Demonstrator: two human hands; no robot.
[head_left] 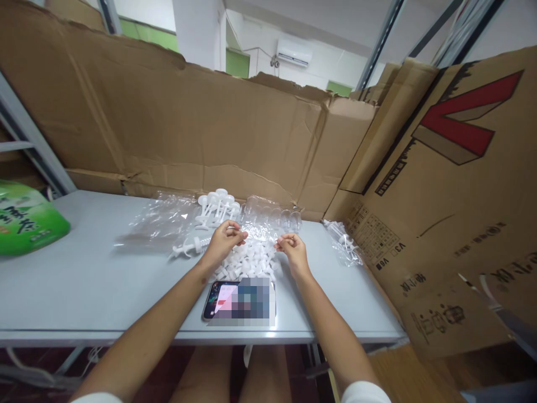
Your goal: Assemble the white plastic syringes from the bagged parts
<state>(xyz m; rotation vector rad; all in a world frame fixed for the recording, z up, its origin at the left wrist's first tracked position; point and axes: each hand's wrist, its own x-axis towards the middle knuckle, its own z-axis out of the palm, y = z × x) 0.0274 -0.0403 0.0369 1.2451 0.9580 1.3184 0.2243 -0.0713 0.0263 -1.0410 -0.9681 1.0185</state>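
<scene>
Both hands are raised over a pile of small white plastic parts (247,262). My left hand (226,239) is at the pile's upper left, its fingers curled together; what they hold, if anything, is too small to name. At the upper right, my right hand (292,249) has thumb and fingertips pinched, and any held item cannot be made out. Behind the pile are a clear plastic bag with round clear pieces (268,215) and a group of white long-stemmed parts (218,204). A white pump-like piece (187,247) lies left of my left hand.
A phone (216,299) lies near the table's front edge (146,334). Clear plastic bags (163,221) are at the left, and a bag of white parts (346,243) at the right. A green package (31,218) stands far left. Cardboard (210,123) walls the back and right.
</scene>
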